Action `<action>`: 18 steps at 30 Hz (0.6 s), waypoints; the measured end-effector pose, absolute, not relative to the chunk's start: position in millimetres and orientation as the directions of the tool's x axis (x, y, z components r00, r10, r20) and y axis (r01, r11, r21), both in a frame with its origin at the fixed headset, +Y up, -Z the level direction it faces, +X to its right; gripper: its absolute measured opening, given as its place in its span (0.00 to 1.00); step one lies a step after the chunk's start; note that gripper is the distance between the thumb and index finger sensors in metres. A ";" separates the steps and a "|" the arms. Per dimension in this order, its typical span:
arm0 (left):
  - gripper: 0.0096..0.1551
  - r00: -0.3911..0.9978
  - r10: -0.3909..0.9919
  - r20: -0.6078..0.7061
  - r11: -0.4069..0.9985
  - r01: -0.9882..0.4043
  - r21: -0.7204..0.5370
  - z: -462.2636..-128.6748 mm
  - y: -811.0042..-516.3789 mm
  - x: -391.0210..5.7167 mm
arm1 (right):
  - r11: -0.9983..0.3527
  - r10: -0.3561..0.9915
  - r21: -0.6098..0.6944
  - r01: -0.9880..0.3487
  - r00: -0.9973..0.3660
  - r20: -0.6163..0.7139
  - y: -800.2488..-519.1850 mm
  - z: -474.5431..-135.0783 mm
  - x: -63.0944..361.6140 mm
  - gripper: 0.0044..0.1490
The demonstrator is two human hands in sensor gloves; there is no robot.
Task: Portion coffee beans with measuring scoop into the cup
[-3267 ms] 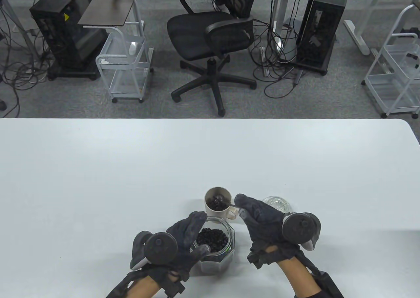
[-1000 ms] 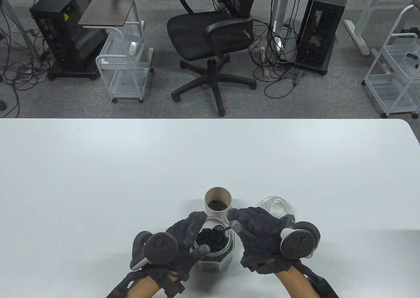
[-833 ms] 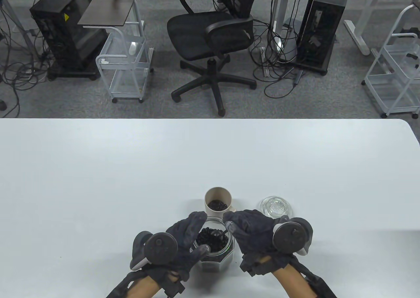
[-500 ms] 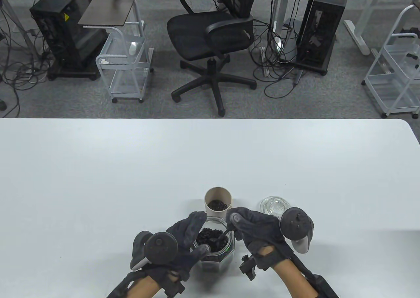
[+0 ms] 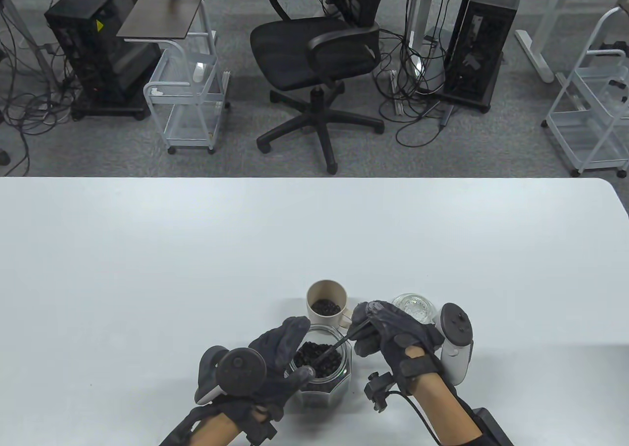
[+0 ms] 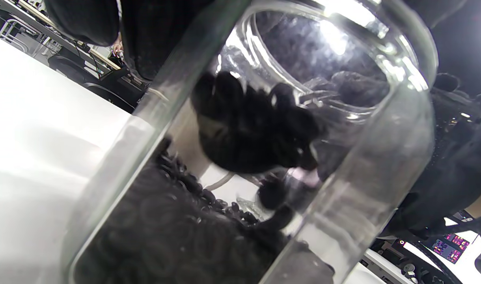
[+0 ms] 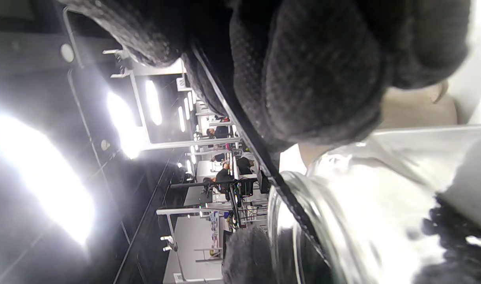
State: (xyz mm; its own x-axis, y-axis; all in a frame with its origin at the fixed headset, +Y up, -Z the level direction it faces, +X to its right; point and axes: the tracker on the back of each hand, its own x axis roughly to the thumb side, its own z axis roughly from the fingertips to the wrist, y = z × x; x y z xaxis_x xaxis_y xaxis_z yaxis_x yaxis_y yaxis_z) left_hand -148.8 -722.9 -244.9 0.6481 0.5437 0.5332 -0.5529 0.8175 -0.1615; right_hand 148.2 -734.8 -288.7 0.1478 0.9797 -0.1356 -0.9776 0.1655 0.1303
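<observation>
A faceted glass jar [image 5: 324, 384] of dark coffee beans [image 5: 319, 357] stands near the table's front edge. My left hand [image 5: 277, 360] grips the jar from its left side. My right hand [image 5: 388, 330] pinches the thin dark handle of a measuring scoop [image 5: 336, 344], whose bowl is down among the beans in the jar. Just behind the jar stands a beige cup [image 5: 327, 304] with beans in its bottom. In the left wrist view the jar wall [image 6: 382, 165] fills the frame, beans [image 6: 177, 221] low inside. The right wrist view shows the scoop handle [image 7: 240, 130] under my fingers, crossing the jar rim [image 7: 303, 221].
A clear glass lid [image 5: 415, 308] lies on the white table [image 5: 196, 269] right of the cup, close behind my right hand. Beyond the table's far edge are an office chair [image 5: 319, 58], wire carts and computer towers on the floor.
My right hand came back from the cup to the jar, rolled its wrist so the tracker faces right, and sank the scoop into the beans. The left hand and jar stayed still.
</observation>
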 end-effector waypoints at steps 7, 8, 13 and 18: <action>0.56 0.649 0.543 0.533 0.818 -0.553 -0.161 -244.8 -723.0 -148.7 | 0.298 0.934 0.087 -0.951 0.271 -0.231 -748.7 -294.2 159.8 0.25; 0.56 0.649 0.543 0.533 0.818 -0.552 -0.161 -244.8 -722.9 -148.7 | 0.308 0.930 0.083 -0.948 0.281 -0.237 -749.9 -294.8 161.1 0.25; 0.56 0.649 0.543 0.534 0.818 -0.552 -0.161 -244.9 -722.8 -148.8 | 0.333 0.917 0.058 -0.941 0.308 -0.253 -752.7 -296.7 167.6 0.25; 0.56 0.649 0.542 0.534 0.819 -0.551 -0.160 -244.9 -722.8 -148.8 | 0.344 0.910 0.023 -0.939 0.327 -0.254 -754.4 -298.4 174.6 0.24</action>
